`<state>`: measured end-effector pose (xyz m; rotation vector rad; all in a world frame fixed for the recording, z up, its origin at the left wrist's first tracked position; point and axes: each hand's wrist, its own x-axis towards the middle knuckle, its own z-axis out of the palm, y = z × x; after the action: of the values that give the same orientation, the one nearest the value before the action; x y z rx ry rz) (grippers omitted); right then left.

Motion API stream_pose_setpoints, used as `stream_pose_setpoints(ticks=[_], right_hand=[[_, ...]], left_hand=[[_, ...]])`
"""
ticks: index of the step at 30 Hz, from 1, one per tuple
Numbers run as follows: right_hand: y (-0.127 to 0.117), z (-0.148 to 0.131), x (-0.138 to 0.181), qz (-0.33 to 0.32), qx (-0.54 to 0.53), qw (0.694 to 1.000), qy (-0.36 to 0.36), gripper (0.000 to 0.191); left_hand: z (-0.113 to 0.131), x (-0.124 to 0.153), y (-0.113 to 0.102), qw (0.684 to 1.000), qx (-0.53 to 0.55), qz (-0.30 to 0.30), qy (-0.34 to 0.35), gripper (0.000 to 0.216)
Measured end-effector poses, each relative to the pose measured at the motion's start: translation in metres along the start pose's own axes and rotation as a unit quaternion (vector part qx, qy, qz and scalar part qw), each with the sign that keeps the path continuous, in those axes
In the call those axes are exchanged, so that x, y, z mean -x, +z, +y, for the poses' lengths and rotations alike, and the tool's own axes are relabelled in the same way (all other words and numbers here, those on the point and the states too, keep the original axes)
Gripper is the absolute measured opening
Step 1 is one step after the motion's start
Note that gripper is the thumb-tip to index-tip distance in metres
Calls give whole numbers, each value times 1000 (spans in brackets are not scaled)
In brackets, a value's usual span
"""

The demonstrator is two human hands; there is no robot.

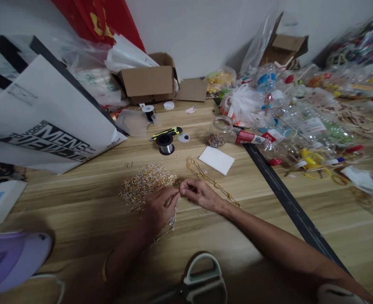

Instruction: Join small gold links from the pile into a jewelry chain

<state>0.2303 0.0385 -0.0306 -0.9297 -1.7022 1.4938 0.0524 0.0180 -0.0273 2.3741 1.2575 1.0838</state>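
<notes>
My left hand [160, 207] is closed in a pinch, and a silvery beaded chain [171, 223] hangs from its fingers down to the table. My right hand [199, 193] meets it, thumb and forefinger pinched together at the left fingertips; what they hold is too small to make out. Just behind my left hand lies a heap of gold and clear beads or small links [145, 181]. A gold chain [216, 184] stretches across the table beyond my right hand and wrist.
Scissors [204, 280] lie at the near edge. Behind the beads are a wire spool [165, 145], a yellow cutter [167, 133], a white card [216, 160] and a jar of beads [220, 133]. Plastic bottles [309, 126] crowd the right; a paper bag [47, 114] stands left.
</notes>
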Motion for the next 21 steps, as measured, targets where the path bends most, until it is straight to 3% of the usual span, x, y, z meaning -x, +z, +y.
stream_pose_setpoints(ticks=[5,21], right_hand=[[0,0,0,-2,-1,1000,-5,22],[-2,1,1,-7,9,1000,-10,25]], left_hand=[[0,1,1,1000,5,13,-6,7],[0,0,0,999,22,-24,-34,11]])
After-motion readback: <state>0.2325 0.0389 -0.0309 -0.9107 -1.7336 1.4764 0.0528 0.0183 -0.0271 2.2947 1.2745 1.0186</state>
